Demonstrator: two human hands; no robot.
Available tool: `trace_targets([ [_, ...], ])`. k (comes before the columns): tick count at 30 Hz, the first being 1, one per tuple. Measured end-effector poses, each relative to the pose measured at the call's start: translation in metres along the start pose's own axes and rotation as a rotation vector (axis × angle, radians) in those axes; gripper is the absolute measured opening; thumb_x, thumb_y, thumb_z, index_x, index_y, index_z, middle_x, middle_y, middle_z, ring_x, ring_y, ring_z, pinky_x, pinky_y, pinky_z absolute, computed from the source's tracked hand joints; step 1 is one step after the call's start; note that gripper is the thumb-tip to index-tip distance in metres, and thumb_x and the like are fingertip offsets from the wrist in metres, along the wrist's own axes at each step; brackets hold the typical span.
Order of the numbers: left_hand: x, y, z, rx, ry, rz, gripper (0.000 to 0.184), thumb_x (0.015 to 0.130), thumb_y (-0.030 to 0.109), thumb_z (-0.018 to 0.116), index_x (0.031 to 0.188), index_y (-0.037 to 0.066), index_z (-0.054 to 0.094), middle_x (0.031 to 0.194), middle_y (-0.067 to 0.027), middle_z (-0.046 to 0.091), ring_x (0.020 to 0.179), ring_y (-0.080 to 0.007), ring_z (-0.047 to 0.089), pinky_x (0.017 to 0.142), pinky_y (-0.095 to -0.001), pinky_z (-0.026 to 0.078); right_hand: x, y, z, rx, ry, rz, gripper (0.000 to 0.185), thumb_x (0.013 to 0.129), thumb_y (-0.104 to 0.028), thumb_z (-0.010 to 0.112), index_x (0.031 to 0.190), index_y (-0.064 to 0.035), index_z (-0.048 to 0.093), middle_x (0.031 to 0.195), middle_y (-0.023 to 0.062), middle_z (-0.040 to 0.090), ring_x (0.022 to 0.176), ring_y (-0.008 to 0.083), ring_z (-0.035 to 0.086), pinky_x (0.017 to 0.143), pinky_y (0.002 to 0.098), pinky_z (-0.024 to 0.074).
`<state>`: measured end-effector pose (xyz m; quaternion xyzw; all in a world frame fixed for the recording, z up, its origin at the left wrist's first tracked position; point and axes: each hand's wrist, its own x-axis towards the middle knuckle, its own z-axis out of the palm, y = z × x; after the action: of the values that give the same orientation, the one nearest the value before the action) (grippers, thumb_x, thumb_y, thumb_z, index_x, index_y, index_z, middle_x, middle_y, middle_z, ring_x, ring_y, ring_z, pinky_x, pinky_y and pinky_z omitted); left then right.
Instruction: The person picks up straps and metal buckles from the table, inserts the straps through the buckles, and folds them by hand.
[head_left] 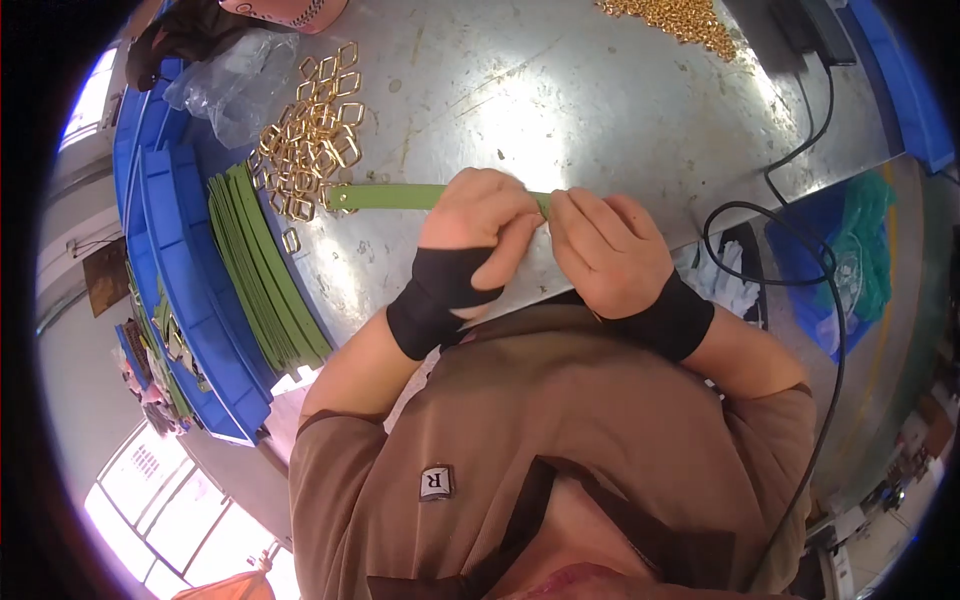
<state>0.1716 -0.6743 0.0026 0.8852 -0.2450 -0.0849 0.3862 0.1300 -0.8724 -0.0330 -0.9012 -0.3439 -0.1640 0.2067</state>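
Note:
A green strap [385, 197] runs level above the metal table. Its left end carries a gold-coloured rectangular ring and a small rivet or hole, beside the ring pile. My left hand [478, 212] is closed around the strap near its right part, the wrist in a black wrap. My right hand [608, 250], also black-wrapped at the wrist, pinches the strap's right end close to the left fingertips. The fingers of both hands hide that end, so any small part held there cannot be made out.
Gold rectangular rings [310, 140] lie heaped at the left, near a clear plastic bag [235, 85]. Green straps [260, 270] are stacked beside blue bins [185, 270]. Small gold pieces [680, 22] lie at the back. A black cable [800, 150] hangs over the right table edge.

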Motion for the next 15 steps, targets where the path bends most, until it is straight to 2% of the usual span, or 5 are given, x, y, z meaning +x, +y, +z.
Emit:
trace_targets([
  [1,0.003,0.0,-0.002,0.01,-0.049,-0.045,0.006,0.082,0.005,0.064,0.088,0.003,0.065,0.085,-0.011,0.063,0.085,-0.0332,0.058,0.077,-0.0413,0.047,-0.001,0.0,-0.001,0.003,0.018,0.013,0.029,0.079,-0.011,0.058,0.103,0.0018,0.07,0.117,0.0131,0.065,0.11,0.0237,0.061,0.087,0.0375,0.0483],
  [4,0.011,0.0,-0.009,0.0,-0.172,-0.104,0.007,0.083,0.005,0.064,0.089,0.002,0.066,0.083,-0.0121,0.061,0.084,-0.0315,0.057,0.077,-0.039,0.045,-0.004,0.003,0.001,0.033,0.045,0.047,0.031,0.08,-0.01,0.058,0.105,0.0025,0.07,0.118,0.0129,0.065,0.111,0.0237,0.061,0.087,0.0372,0.0485],
  [15,0.036,0.01,-0.015,0.053,-0.306,-0.082,0.007,0.079,0.001,0.062,0.083,0.003,0.057,0.08,-0.0142,0.055,0.08,-0.0355,0.054,0.071,-0.0423,0.044,-0.005,0.017,0.004,0.182,0.126,0.091,0.028,0.079,-0.009,0.061,0.103,0.0015,0.07,0.115,0.0129,0.067,0.107,0.0238,0.063,0.086,0.0354,0.0483],
])
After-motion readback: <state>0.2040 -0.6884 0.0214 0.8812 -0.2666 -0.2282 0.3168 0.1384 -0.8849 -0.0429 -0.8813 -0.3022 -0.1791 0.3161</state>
